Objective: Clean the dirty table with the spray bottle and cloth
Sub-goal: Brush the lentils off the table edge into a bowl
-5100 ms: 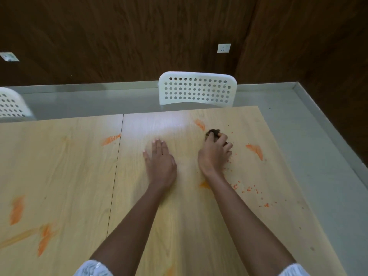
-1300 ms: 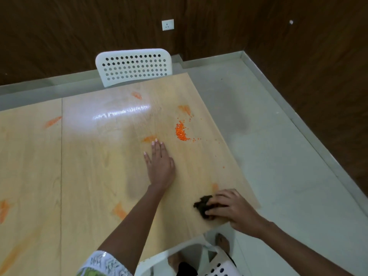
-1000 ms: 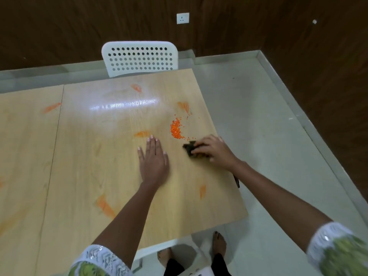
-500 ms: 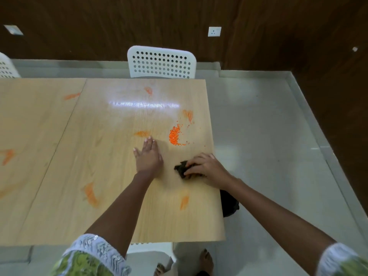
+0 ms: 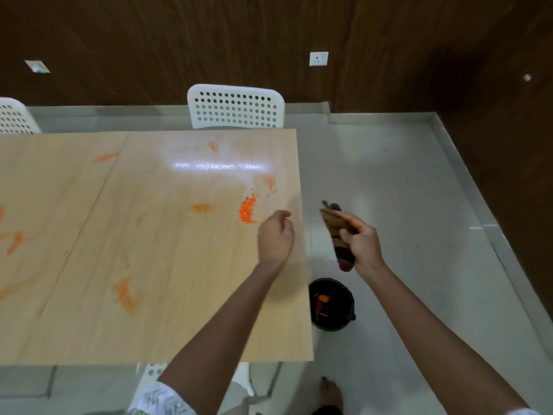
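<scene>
The light wooden table (image 5: 167, 265) carries orange smears and a bright pile of orange crumbs (image 5: 247, 209) near its right edge. My right hand (image 5: 363, 242) is past that edge, over the floor, gripping a dark brownish cloth (image 5: 336, 232) that hangs down from it. My left hand (image 5: 276, 236) hovers over the table's right side, just below the crumbs, fingers loosely curled and holding nothing. No spray bottle is in view.
A black bin (image 5: 331, 304) with orange bits inside stands on the floor by the table's right edge, below my right hand. White perforated chairs stand at the far side (image 5: 236, 107), far left (image 5: 15, 116) and near edge (image 5: 155, 375). My foot (image 5: 329, 390) shows below.
My right hand has lifted the cloth off the table and carried it right, beyond the edge above the bin. My left hand has risen from flat on the table and curled.
</scene>
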